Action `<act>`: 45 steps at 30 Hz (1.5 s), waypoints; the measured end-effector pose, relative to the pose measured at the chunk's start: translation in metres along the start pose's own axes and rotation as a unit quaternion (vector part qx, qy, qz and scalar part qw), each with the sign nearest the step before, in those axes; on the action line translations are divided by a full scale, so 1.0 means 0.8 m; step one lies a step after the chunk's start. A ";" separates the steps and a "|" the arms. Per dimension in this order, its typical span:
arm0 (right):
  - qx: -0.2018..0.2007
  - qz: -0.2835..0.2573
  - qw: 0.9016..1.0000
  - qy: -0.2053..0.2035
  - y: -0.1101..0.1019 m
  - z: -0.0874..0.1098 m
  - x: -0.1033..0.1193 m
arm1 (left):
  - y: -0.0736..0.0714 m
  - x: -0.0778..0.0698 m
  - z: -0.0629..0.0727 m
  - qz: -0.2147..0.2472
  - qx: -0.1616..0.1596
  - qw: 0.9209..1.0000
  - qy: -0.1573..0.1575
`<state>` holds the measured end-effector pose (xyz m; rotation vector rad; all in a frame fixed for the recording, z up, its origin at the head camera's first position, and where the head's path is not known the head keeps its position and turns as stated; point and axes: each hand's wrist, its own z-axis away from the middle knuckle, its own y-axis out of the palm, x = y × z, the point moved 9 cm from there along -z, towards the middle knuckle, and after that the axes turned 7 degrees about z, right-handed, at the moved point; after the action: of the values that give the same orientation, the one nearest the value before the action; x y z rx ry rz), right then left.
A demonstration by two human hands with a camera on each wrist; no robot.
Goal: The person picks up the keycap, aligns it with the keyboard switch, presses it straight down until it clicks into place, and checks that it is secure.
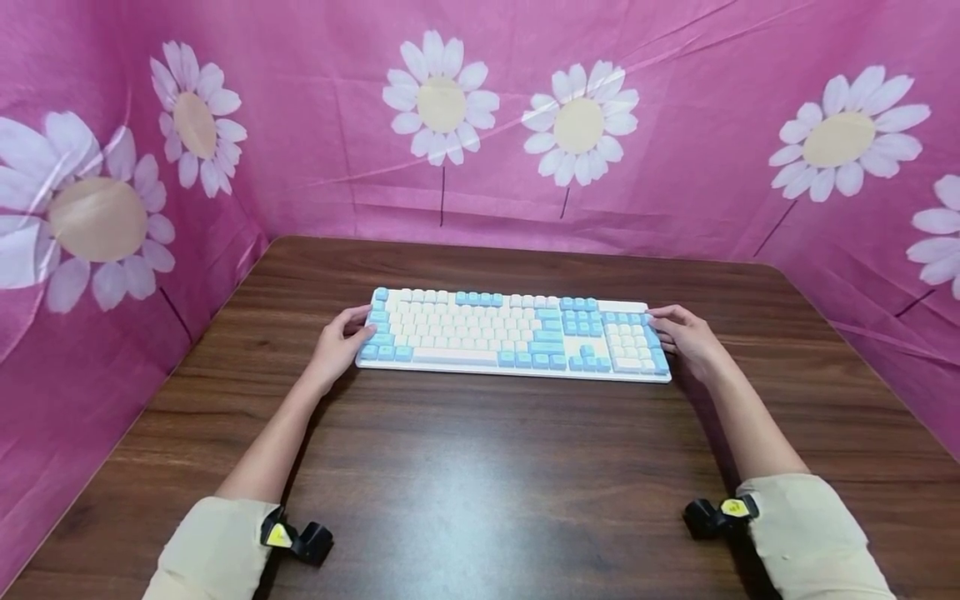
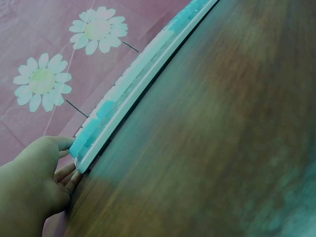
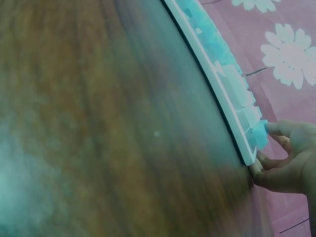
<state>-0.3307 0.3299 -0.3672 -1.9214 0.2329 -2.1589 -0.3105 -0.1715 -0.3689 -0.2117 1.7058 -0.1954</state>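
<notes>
A white keyboard (image 1: 480, 329) with light blue and white keycaps lies across the middle of the wooden table. At its left end, my left hand (image 1: 341, 346) grips the short edge, the thumb by the blue keys. In the left wrist view, the left hand (image 2: 42, 177) has fingers beneath that corner of the keyboard (image 2: 113, 113). My right hand (image 1: 686, 337) holds the opposite end, beside the number pad. The right wrist view shows the right hand (image 3: 289, 158) pinching the keyboard's corner (image 3: 249, 143) between digits above and below. Some fingertips are hidden by the keyboard.
The brown wooden table (image 1: 465, 467) has rounded far corners. Pink cloth (image 1: 315, 125) printed with white daisies hangs behind it and at both sides. Black wrist cameras are strapped over the beige left sleeve (image 1: 213, 550) and right sleeve (image 1: 810, 533).
</notes>
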 end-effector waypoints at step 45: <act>0.006 -0.037 0.999 0.030 0.004 0.000 0.002 | -0.003 0.003 0.001 0.010 -0.004 0.999 0.044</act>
<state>-0.3306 0.3266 -0.3664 -1.8894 0.1623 -2.2612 -0.3098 -0.1746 -0.3704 -0.1932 1.7964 -0.1858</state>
